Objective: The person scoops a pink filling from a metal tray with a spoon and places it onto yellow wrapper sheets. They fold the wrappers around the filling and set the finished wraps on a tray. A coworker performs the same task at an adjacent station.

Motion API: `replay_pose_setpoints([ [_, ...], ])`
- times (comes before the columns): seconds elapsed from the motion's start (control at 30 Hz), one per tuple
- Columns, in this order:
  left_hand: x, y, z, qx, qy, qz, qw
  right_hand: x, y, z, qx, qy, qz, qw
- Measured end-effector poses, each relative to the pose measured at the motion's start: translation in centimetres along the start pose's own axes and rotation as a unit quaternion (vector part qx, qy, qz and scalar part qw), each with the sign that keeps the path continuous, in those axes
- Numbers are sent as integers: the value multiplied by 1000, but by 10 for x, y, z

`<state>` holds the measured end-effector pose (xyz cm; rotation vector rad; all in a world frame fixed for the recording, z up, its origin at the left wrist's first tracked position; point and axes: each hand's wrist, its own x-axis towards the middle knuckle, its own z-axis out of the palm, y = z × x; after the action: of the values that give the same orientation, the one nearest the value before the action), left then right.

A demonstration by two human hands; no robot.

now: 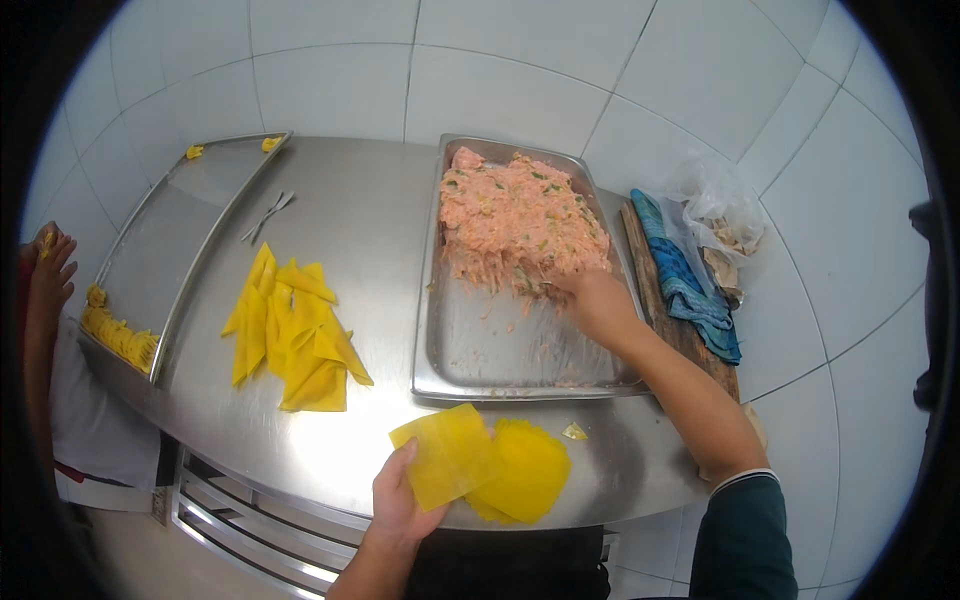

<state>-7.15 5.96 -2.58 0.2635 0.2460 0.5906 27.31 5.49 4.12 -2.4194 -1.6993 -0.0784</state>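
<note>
A square yellow dough wrapper [445,458] lies across my left hand [402,490], pinched at its edge by the thumb. Beside and partly beneath it, a stack of yellow wrappers [530,475] rests at the table's near edge. My right hand [598,308] reaches into the deep metal tray [480,350], its closed fingers at the lower edge of the pink minced-meat filling [525,215] flecked with green. What those fingers hold, if anything, is hidden by the hand and the filling.
Loose folded yellow wrappers [295,330] lie left of the filling tray, near small metal utensils [268,215]. A shallow tray [185,235] holds yellow dumplings [120,330]. Another person's hand [52,262] shows far left. On the right lie a wooden board [690,345], blue cloth [680,285] and plastic bag [725,205].
</note>
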Motion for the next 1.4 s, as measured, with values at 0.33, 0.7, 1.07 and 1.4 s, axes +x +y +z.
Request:
replay_pose_setpoints([
  [0.33,-4,7,18,50,108,-34,992,-51,-19,-45,317,-119,89,937],
  [0.7,-15,-3,40,51,95,-18,994,-17,-4,-3,14,0,53,998],
  [1.07,-18,-8,39,83,141,16,986,-81,-39,-61,348,-168,78,919],
  [1.4,-9,-33,81,90,26,7,996,-193,-86,-52,259,89,-162,948],
])
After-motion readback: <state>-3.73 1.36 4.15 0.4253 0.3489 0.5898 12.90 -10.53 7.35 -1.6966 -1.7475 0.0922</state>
